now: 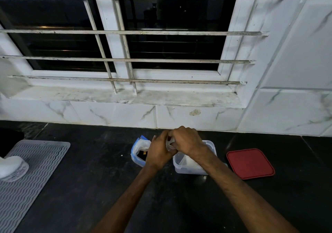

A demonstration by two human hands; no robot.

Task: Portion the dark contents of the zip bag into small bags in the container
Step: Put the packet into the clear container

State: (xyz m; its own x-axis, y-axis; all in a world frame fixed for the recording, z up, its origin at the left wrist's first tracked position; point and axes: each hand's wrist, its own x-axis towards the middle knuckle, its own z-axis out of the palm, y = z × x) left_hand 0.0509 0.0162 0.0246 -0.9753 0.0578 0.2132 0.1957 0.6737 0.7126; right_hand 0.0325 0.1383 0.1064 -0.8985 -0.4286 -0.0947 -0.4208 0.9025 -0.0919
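A zip bag (138,150) with a blue rim stands open on the black counter, with dark contents inside it. Right of it is a clear square plastic container (190,168) with pale small bags in it. Both hands meet just above the gap between the two. My left hand (158,153) and my right hand (186,141) pinch a small clear bag (170,144) between their fingers. Most of that small bag is hidden by the fingers.
The container's red lid (250,163) lies flat on the counter to the right. A grey ribbed mat (27,179) with a white bottle (10,168) on it is at the left. A tiled wall and a barred window rise behind.
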